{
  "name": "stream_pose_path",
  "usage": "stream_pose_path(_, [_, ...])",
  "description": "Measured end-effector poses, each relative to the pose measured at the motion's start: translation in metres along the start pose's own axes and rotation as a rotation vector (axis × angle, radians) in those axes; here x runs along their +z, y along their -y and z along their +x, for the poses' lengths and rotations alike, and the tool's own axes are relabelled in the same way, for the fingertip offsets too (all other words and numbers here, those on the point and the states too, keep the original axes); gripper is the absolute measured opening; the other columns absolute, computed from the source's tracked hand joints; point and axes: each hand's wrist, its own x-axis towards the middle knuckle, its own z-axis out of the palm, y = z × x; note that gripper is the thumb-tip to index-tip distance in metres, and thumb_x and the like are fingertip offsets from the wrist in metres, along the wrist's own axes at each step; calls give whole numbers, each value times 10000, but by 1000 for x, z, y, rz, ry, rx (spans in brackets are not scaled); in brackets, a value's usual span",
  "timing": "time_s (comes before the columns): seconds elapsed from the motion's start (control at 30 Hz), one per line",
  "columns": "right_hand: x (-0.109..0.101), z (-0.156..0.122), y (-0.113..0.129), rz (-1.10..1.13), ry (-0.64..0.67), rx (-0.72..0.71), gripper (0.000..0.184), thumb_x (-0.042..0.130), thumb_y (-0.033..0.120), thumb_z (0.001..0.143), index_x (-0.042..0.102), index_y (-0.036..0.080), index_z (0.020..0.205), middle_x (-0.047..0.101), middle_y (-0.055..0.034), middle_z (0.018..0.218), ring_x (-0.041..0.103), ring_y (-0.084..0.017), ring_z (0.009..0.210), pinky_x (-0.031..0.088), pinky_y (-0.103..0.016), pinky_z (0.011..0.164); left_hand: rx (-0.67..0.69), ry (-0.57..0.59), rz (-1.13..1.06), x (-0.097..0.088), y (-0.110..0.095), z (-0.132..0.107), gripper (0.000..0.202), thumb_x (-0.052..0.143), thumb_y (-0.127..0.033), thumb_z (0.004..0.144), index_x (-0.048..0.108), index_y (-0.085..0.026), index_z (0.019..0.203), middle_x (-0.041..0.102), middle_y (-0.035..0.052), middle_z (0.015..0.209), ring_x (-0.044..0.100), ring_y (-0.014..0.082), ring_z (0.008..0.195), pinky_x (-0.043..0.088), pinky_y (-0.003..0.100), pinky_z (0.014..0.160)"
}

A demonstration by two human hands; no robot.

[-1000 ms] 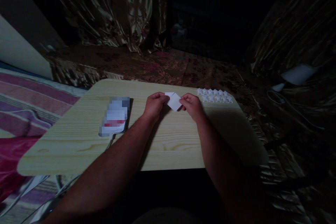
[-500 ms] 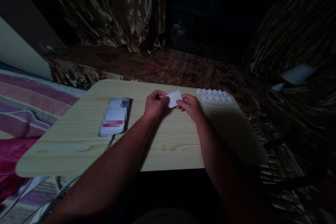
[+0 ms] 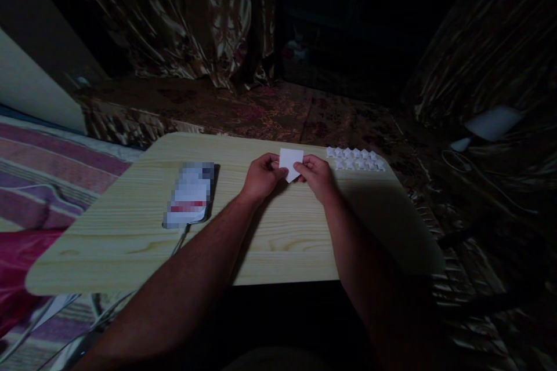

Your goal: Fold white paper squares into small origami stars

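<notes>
A small piece of white paper [image 3: 290, 161] is pinched between my two hands above the table, its lower end narrowing to a point. My left hand [image 3: 263, 175] grips its left side, thumb in front near the lower tip. On the other side my right hand [image 3: 317, 174] has its thumb pressed on the paper's face, the fingers curled behind. Just right of that hand, two rows of small folded white paper pieces [image 3: 355, 157] lie near the table's far right corner.
The pale wooden table [image 3: 278, 237] has rounded corners. At left on it lies a phone-like device [image 3: 189, 194], blurred by pixelation, with a cable [image 3: 180, 237] running off the near edge. Striped bedding [image 3: 52, 153] is at left; a dim white lamp [image 3: 494, 123] stands at right.
The paper has turned in my hands, from a tilted piece to one with its point toward me. My left hand has shifted slightly right and closer to my right hand.
</notes>
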Motion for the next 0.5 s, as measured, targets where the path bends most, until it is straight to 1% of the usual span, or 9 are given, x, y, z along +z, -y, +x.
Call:
stream_pose_path(0.07, [1, 0, -1, -10, 34, 5, 277, 640, 415, 705, 564, 165, 797, 645, 1, 701, 546, -86, 523, 432, -188, 464, -22, 5, -29, 1, -1, -1, 333, 751, -253, 572, 613, -153, 857, 612, -9, 606, 529, 112, 490, 400, 224, 493])
stream_pose_path(0.17, [2, 0, -3, -21, 42, 20, 253, 621, 401, 718, 563, 162, 777, 630, 7, 658, 536, -90, 506, 411, -187, 437, -63, 33, -26, 1, -4, -2, 314, 757, -275, 572, 616, -151, 823, 608, -4, 592, 524, 114, 479, 389, 223, 476])
stream_pose_path(0.23, [1, 1, -4, -26, 36, 27, 233, 615, 383, 720, 566, 159, 758, 612, 13, 620, 514, -88, 476, 377, -182, 408, -50, -1, 1, 0, -6, -2, 258, 740, -289, 592, 632, -142, 774, 600, 0, 587, 505, 105, 477, 368, 215, 463])
stream_pose_path(0.3, [0, 1, -4, -36, 23, 32, 219, 620, 364, 709, 576, 153, 749, 609, 10, 613, 511, -91, 474, 362, -181, 401, -30, -57, 15, -1, -7, -1, 225, 711, -280, 614, 657, -137, 780, 594, 1, 584, 484, 96, 476, 345, 208, 451])
stream_pose_path(0.4, [0, 1, -4, -47, 25, 36, 219, 631, 349, 693, 596, 144, 761, 631, -5, 653, 545, -104, 523, 394, -188, 439, -21, -71, 5, -4, -9, 1, 239, 671, -233, 623, 679, -139, 842, 575, -7, 549, 466, 93, 451, 329, 207, 436])
stream_pose_path(0.5, [1, 1, -3, -32, 43, 21, 234, 627, 358, 700, 608, 144, 794, 636, -7, 669, 554, -108, 539, 414, -195, 460, -13, -43, 0, -4, -11, 1, 225, 653, -205, 614, 679, -140, 828, 571, -5, 518, 478, 102, 431, 339, 211, 431])
